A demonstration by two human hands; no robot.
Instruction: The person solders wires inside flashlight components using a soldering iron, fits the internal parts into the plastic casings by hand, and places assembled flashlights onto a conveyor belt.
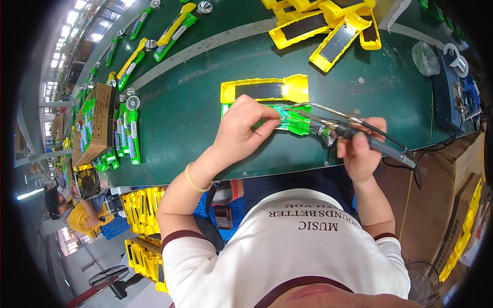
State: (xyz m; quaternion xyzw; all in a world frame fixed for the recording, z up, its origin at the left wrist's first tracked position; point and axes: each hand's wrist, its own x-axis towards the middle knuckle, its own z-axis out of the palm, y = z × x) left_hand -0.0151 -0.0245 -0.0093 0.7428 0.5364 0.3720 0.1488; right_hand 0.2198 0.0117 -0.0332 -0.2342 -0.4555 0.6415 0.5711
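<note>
My right hand point(362, 150) grips a soldering iron point(381, 147) with a dark handle and a thin metal tube running along it. The iron's front end reaches left over a green plastic flashlight half point(299, 121) with a small circuit board point(281, 111) in it. Pinched over that board, the fingers of my left hand point(244, 123) hold a thin wire, and its dark end shows below them. Fine red and dark wires run across the green half toward a small reflector point(328, 137) beside my right hand. A yellow flashlight half point(264, 89) with a dark panel lies just beyond.
Several yellow halves point(339, 38) are piled at the back right. A blue soldering unit point(446, 92) with a solder spool point(456, 60) stands at the right. To the left are a cardboard box point(97, 126) and green flashlight parts point(127, 134). Yellow parts point(143, 210) fill crates below.
</note>
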